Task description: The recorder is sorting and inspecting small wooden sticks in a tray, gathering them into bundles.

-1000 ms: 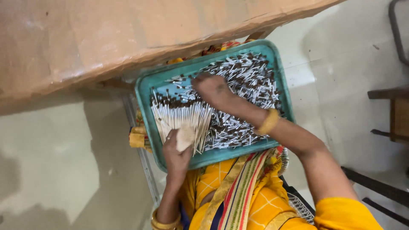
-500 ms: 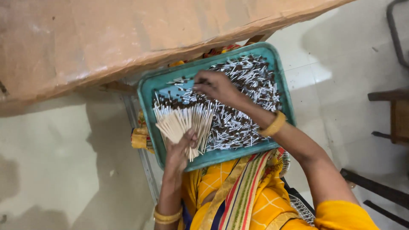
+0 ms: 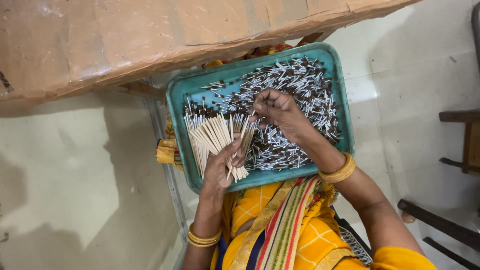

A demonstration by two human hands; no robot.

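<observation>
Since the earlier frame, the right hand (image 3: pixel 277 112) has drawn back from the upper part of the pile toward the middle of the frame and now sits just beside the fan of sticks (image 3: pixel 215 142), while the fan has spread wider and tilted a little to the right.

That right hand has its fingers curled together, pinching what looks like one or two sticks at the fingertips (image 3: pixel 257 107); how many it holds is too small to tell. It hovers over the loose heap of sticks (image 3: pixel 295 100), pale shafts with dark tips, which fills the upper and right part of the teal tray (image 3: pixel 345 125).

At the lower centre, the left hand (image 3: pixel 220 167) is clamped on the fan, thumb across the front and fingers behind, gripping the bare pale ends. The dark tips of the fan point toward the upper left of the tray, and the bundle lies over the tray's left half.

The tray rests on the person's lap, above yellow clothing (image 3: pixel 280 225) with a striped border. Gold bangles (image 3: pixel 340 170) circle the right wrist, and more sit on the left forearm near the bottom edge. A brown cardboard surface (image 3: pixel 150 35) crosses the top of the frame, partly over the tray's upper rim. Pale floor tiles (image 3: pixel 75 190) fill the left side, and dark furniture legs (image 3: pixel 440 225) show at the right edge.
</observation>
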